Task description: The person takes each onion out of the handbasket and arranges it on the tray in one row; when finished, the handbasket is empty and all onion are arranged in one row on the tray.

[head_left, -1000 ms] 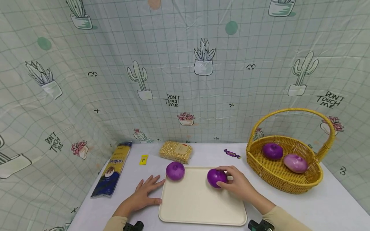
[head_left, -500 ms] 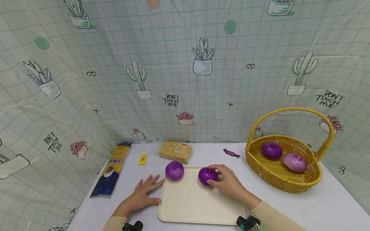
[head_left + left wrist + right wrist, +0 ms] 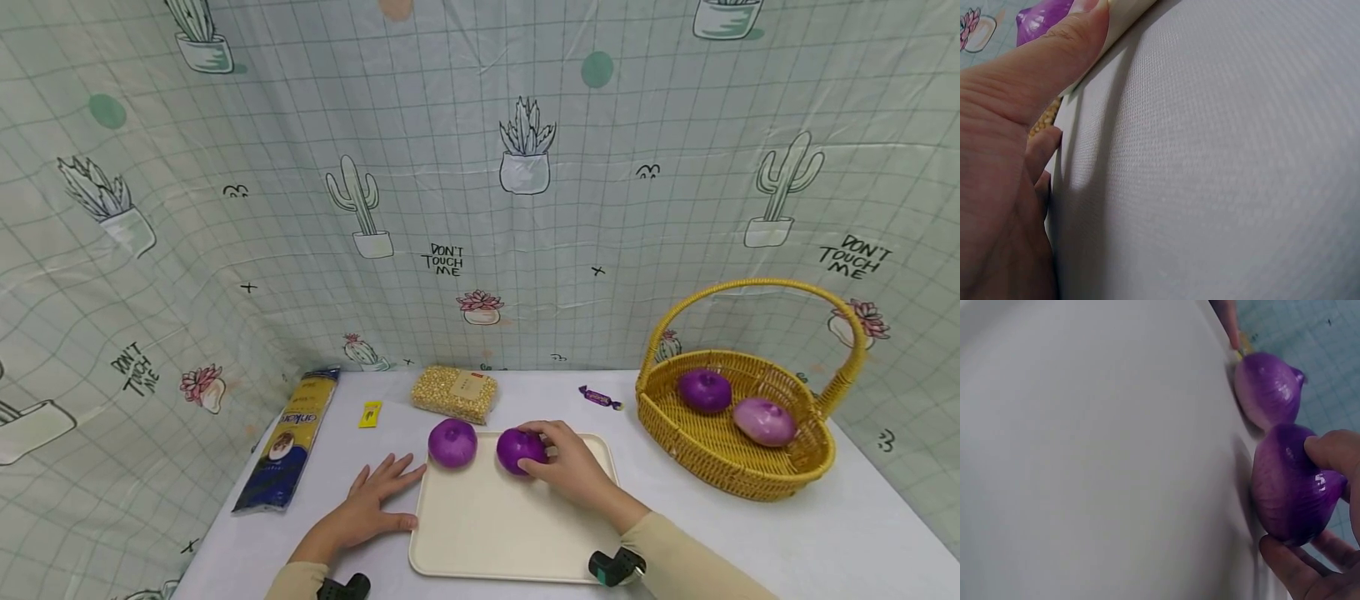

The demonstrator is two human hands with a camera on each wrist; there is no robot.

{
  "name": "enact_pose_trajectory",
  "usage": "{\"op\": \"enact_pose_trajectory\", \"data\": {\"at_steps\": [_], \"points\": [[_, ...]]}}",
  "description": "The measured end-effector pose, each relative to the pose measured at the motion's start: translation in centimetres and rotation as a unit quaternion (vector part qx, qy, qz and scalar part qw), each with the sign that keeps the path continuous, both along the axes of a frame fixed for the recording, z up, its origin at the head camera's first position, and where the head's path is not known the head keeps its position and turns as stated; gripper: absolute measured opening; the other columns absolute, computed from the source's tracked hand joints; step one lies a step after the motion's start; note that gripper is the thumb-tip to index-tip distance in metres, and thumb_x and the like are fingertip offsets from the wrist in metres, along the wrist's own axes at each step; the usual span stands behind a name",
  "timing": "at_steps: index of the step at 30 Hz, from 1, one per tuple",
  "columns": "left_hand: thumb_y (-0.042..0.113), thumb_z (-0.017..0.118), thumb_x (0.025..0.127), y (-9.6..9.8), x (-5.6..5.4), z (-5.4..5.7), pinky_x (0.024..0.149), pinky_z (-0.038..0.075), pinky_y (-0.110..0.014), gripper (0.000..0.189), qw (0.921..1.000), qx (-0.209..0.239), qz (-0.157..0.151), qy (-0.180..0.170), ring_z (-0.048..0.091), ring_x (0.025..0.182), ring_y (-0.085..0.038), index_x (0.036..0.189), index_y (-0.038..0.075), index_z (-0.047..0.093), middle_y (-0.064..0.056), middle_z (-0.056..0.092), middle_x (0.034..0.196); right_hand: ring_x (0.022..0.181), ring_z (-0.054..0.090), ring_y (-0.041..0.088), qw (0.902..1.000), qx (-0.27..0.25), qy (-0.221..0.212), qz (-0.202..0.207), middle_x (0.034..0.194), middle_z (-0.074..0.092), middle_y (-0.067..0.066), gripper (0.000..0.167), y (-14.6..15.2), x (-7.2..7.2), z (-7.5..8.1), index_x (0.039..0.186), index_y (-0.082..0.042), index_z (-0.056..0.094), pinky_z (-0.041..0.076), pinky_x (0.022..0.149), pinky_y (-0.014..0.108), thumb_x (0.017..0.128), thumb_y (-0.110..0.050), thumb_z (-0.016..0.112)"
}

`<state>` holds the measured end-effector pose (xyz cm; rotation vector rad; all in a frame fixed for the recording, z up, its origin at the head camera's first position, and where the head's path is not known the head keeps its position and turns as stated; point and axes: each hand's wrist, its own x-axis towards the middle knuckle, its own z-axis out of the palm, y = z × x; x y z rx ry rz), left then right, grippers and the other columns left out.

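My right hand (image 3: 566, 468) grips a glossy purple onion (image 3: 521, 452) over the far part of a cream tray (image 3: 517, 533). In the right wrist view the thumb lies on the upper side of this held onion (image 3: 1294, 487) and the fingers come from below. A second purple onion (image 3: 452, 443) sits at the tray's far left corner, just left of the held one. My left hand (image 3: 371, 507) lies with fingers spread at the tray's left edge. Its thumb (image 3: 1075, 40) touches the tray rim in the left wrist view.
To the right stands a yellow wicker basket (image 3: 697, 454) with a tall handle and two onions (image 3: 705, 391) inside. Behind the tray lie a bag of corn kernels (image 3: 454, 393) and a purple-wrapped candy (image 3: 600, 398). A small yellow packet (image 3: 370, 414) and a blue-gold pack (image 3: 288, 442) lie left.
My right hand has moved left across the tray with the onion, bringing it closer to the other onion. My left hand has stayed at the tray's left edge.
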<state>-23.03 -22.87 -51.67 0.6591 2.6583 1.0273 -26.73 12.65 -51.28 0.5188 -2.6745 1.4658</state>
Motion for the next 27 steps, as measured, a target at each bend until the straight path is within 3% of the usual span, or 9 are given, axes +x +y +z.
{"op": "enact_pose_trajectory", "data": {"at_steps": [17, 27], "points": [[0.042, 0.079, 0.085, -0.1, -0.1, 0.0, 0.115, -0.009, -0.072, 0.082, 1.0000, -0.004, 0.002, -0.001, 0.009, 0.151, -0.052, 0.153, 0.011, 0.046, -0.023, 0.029, 0.163, 0.105, 0.064, 0.023, 0.9995, -0.015, 0.029, 0.000, 0.122, 0.060, 0.010, 0.046, -2.1, -1.2, -0.3, 0.128, -0.014, 0.066, 0.059, 0.088, 0.036, 0.085, -0.014, 0.083], [0.042, 0.080, 0.085, -0.1, -0.1, 0.0, 0.115, -0.009, -0.072, 0.082, 1.0000, -0.002, 0.001, 0.001, 0.009, 0.151, -0.053, 0.153, 0.011, 0.046, -0.024, 0.029, 0.163, 0.101, 0.065, 0.022, 0.9993, -0.031, 0.021, 0.003, 0.123, 0.059, 0.011, 0.045, -3.0, -1.6, -0.4, 0.127, -0.015, 0.067, 0.059, 0.085, 0.034, 0.085, -0.015, 0.084]]}}
